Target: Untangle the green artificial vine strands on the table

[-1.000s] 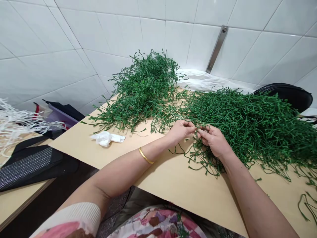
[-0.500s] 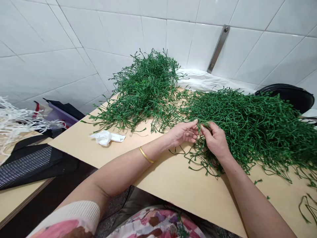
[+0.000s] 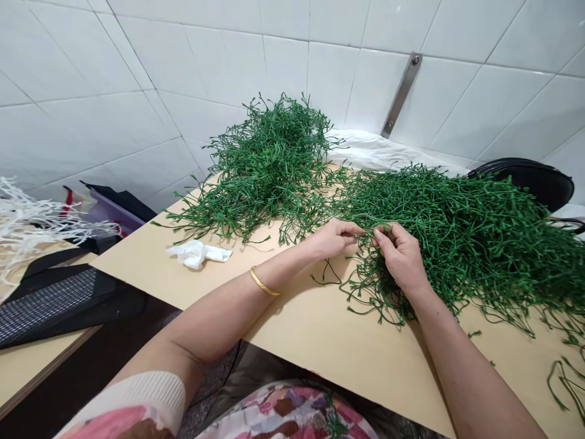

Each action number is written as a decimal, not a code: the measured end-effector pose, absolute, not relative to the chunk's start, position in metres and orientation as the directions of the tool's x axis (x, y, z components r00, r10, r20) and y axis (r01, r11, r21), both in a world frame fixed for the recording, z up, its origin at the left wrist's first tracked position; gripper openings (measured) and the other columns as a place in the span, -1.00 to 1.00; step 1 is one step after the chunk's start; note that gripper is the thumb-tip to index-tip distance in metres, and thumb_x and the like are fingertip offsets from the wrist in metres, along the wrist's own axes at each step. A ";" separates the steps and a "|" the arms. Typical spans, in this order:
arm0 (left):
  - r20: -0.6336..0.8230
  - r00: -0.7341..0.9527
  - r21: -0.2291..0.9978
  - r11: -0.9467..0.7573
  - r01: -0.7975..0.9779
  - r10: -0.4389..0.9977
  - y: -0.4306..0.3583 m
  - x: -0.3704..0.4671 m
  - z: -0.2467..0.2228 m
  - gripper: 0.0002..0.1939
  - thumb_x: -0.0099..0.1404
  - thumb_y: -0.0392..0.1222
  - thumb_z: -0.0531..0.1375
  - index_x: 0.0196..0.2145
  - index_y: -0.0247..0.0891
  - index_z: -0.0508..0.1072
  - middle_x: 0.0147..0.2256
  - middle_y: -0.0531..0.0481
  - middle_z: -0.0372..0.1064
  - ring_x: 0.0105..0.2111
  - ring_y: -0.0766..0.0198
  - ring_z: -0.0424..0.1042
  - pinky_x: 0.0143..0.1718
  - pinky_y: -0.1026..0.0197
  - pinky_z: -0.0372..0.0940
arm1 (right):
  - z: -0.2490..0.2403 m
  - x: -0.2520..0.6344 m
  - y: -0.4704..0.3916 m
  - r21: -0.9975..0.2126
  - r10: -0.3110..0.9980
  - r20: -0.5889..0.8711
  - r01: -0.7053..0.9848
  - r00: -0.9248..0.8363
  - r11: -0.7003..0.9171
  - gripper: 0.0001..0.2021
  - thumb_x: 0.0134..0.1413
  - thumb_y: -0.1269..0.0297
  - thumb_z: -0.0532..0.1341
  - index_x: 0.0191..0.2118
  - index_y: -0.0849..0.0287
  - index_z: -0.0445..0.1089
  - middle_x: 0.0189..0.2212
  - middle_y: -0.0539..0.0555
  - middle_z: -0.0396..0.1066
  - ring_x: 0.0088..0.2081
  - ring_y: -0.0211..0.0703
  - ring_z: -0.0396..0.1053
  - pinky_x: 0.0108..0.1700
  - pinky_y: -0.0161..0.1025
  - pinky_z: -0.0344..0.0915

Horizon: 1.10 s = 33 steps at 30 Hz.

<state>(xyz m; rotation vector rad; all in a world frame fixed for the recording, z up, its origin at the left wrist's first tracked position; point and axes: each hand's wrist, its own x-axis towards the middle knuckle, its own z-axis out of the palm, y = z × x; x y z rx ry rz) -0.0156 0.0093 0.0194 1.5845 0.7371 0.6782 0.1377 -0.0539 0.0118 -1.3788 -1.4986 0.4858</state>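
My left hand (image 3: 336, 238), with a gold bangle on its wrist, is turned back-up. Its fingertips are pinched together at the near edge of the heap, by some thin green stems. Just to its right, my right hand (image 3: 403, 255) has thumb and index finger closed on a thin green plastic stem; part of it is hidden by the fingers. Around and behind both hands spreads a large heap of green plastic stems (image 3: 457, 225) with small budded tips. What the left fingertips pinch is too small to make out for certain.
A second pile of green stems (image 3: 269, 164) stands at the back left of the tan table (image 3: 292, 317). Crumpled white tissue (image 3: 196, 253) lies near its left edge. White strands (image 3: 41, 225) cover another table. A black round-edged case (image 3: 525, 180) sits behind the heap.
My left hand has rolled from palm-up with fingers apart to back-up with fingertips drawn together. The right hand stays in nearly the same place, still pinching.
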 end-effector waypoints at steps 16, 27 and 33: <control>0.048 0.732 0.983 -0.164 0.087 0.680 0.009 -0.006 0.003 -0.84 0.14 -0.26 0.04 -0.57 -0.32 0.21 -0.65 0.16 0.07 -0.61 0.48 0.06 -0.52 0.35 0.02 | 0.002 0.132 -0.053 -0.557 0.876 0.478 0.750 -0.060 0.356 -0.84 0.13 0.31 -0.01 -0.40 0.17 0.26 -0.50 0.01 0.27 -0.45 -0.25 0.22 -0.36 -0.33 0.13; 0.084 0.829 0.979 -0.201 0.034 0.553 0.009 -0.012 0.011 -0.74 0.10 -0.16 0.10 -0.65 -0.32 0.19 -0.65 0.17 -0.08 -0.60 0.48 -0.11 -0.55 0.30 -0.16 | 0.010 0.144 -0.054 -0.432 0.898 0.413 0.836 -0.150 0.338 -0.80 0.12 0.30 -0.01 -0.52 0.14 0.15 -0.63 -0.06 0.08 -0.58 -0.29 -0.01 -0.47 -0.31 -0.03; 0.058 0.880 0.996 -0.090 -0.017 0.472 0.005 -0.018 0.020 -0.77 0.10 -0.09 0.14 -0.46 -0.35 0.42 -0.65 0.15 0.06 -0.61 0.48 -0.01 -0.54 0.31 -0.08 | 0.019 0.156 -0.053 -0.882 0.950 0.201 0.377 -0.241 0.282 -0.73 0.11 0.12 0.04 -0.50 0.17 0.23 -0.59 -0.06 0.08 -0.57 -0.35 -0.01 -0.54 -0.35 -0.04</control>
